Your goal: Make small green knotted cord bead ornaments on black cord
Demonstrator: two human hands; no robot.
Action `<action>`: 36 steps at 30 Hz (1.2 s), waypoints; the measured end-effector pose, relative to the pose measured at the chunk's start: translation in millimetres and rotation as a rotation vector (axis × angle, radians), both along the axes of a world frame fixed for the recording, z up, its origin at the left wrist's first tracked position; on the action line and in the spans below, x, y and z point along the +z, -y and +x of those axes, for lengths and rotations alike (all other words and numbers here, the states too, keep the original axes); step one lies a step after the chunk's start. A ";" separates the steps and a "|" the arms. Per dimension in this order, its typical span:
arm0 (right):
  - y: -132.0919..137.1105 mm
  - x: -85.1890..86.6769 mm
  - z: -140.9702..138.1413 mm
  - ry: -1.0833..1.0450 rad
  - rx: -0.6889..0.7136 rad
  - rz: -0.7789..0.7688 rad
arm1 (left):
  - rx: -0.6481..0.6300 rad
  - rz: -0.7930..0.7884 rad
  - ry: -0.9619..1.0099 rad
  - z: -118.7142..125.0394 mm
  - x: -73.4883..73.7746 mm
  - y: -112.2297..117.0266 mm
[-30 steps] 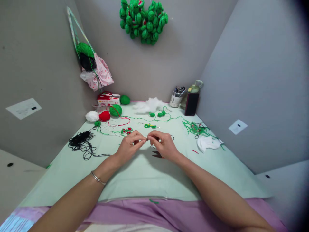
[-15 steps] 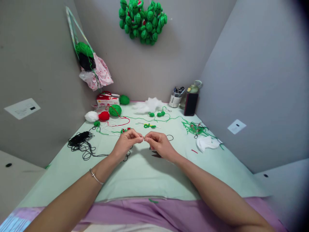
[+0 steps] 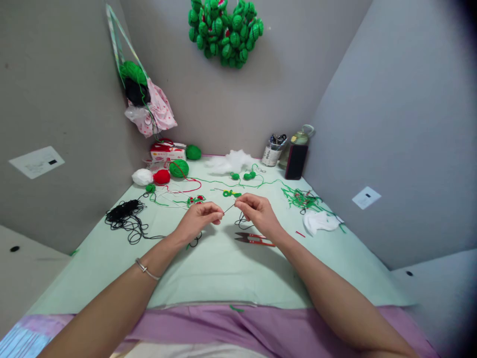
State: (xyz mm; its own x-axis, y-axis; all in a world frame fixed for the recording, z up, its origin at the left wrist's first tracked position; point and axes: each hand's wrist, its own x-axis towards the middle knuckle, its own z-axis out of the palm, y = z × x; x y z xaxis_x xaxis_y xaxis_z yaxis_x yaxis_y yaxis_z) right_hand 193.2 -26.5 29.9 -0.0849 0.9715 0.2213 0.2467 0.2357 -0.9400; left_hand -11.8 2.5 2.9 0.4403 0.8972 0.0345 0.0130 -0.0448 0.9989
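Your left hand and right hand, fingertips pinched closed on a black strand, have just drawn apart, apparently pulling it taut.

A thin black thread runs straight between the left fingers and the right fingers, pinched at both, slanting up toward the right; loose black loops show just below the right fingers.

At the far right, a pen cup stands beside a loop-handled bottle, a dark phone upright in front of it. A pink dotted bag hangs far left.
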 end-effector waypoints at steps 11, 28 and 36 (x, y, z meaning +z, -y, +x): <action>12.0 -29.8 -21.0 0.605 0.061 0.635 | 0.031 -0.264 0.322 1.0 4.5 -1.5; 8.5 -8.0 -5.7 0.307 0.069 0.138 | 0.029 0.126 0.003 3.0 -4.2 0.1; 8.6 -10.4 -5.8 0.333 0.161 0.117 | 0.013 -0.130 0.218 5.4 -0.1 3.6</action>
